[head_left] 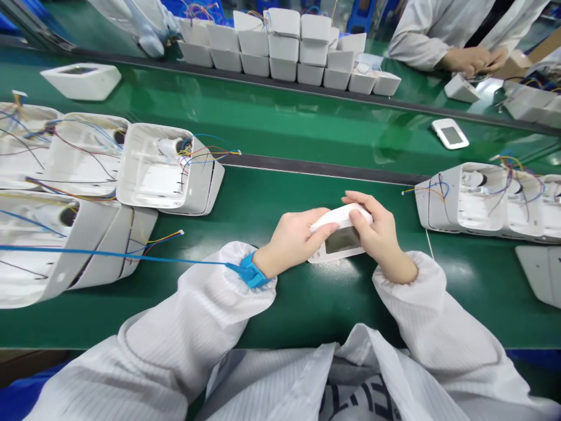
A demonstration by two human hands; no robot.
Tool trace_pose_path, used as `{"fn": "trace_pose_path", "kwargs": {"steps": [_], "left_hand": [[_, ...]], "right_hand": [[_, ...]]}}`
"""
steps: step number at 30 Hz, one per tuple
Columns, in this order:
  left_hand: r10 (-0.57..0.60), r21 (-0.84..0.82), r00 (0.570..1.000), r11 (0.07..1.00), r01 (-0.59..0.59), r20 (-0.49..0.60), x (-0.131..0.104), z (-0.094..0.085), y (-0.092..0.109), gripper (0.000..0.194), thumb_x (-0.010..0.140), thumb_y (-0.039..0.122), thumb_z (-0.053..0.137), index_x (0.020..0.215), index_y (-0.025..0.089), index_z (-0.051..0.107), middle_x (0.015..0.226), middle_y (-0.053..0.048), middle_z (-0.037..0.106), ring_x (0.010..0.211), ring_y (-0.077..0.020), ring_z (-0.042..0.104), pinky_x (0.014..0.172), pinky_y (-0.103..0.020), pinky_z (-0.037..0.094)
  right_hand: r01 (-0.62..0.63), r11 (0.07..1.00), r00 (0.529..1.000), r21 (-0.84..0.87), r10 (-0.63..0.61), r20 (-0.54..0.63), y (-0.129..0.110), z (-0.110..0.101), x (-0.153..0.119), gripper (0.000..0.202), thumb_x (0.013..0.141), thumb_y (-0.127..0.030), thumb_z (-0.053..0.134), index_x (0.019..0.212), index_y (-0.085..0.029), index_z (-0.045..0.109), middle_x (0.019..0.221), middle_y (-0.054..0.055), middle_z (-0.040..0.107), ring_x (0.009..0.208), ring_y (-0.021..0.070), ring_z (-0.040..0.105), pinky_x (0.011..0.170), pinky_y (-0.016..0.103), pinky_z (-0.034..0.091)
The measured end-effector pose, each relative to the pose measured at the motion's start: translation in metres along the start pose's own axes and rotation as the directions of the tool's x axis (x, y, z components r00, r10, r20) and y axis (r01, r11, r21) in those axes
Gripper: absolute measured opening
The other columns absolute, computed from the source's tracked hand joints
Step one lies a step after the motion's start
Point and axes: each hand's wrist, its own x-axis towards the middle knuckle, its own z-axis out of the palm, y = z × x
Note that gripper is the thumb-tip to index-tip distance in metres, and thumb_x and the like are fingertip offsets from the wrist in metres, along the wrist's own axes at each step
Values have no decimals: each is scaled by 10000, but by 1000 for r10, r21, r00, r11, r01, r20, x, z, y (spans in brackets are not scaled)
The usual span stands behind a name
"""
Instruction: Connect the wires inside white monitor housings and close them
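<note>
Between my two hands is a white plastic housing with a grey display window (342,240), held over the green bench. My left hand (298,237) grips its left side, thumb lying across the front above the window. On the opposite side my right hand (377,228) is wrapped round the edge, its thumb pressed on the top near the corner. Fingers behind the housing are hidden. A blue wrist strap (250,272) circles my left wrist, its cord running off to the left.
White open housings with loose wires (164,169) stand grouped at the left; more housings (477,199) sit at the right. A white panel with a screen (451,134) lies on the conveyor (298,120). Across it, a co-worker's hands (475,60) work beside stacked white housings (284,44).
</note>
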Motion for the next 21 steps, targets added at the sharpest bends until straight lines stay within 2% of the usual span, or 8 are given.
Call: {"fn": "trace_pose_path", "kwargs": {"steps": [7,11,14,18,21], "left_hand": [[57,67,998,996,-57,-7,-3,2,-1,346,1002,428,483,1152,191,686,944,-18,751,795,-156,683,717,-256,456],[111,111,994,988,-109,-8,-6,5,-3,340,1010,412,472,1186,199,670,988,-10,754,804,-149,686,719,-249,452],[102,130,995,986,-101,-3,-8,7,-3,332,1017,400,456,1175,206,674,929,2,747,746,-133,668,682,-241,441],[60,134,998,989,-56,-24,-7,8,-4,332,1005,416,473,1163,221,690,951,3,755,756,-139,679,679,-241,456],[-11,104,999,994,16,-52,-5,7,-6,337,986,450,498,1144,244,712,1004,6,764,813,-153,700,707,-239,488]], "right_hand": [[-14,998,997,-61,10,-75,-2,3,-1,363,943,-501,568,1091,-203,713,1089,79,740,1020,245,685,929,394,526],[52,993,994,-104,-62,-94,-2,3,1,327,926,-498,586,938,-199,718,939,57,746,869,211,693,827,343,532],[87,990,994,-106,-94,-62,-2,2,6,347,926,-520,579,857,-202,698,832,35,733,771,184,681,762,312,523],[55,996,997,-67,-58,-41,1,2,9,379,932,-555,573,851,-206,697,833,23,732,776,172,680,757,298,524],[59,998,996,-35,-62,-69,5,4,6,445,959,-597,511,1004,-200,705,1008,58,742,948,201,697,870,329,530]]}}
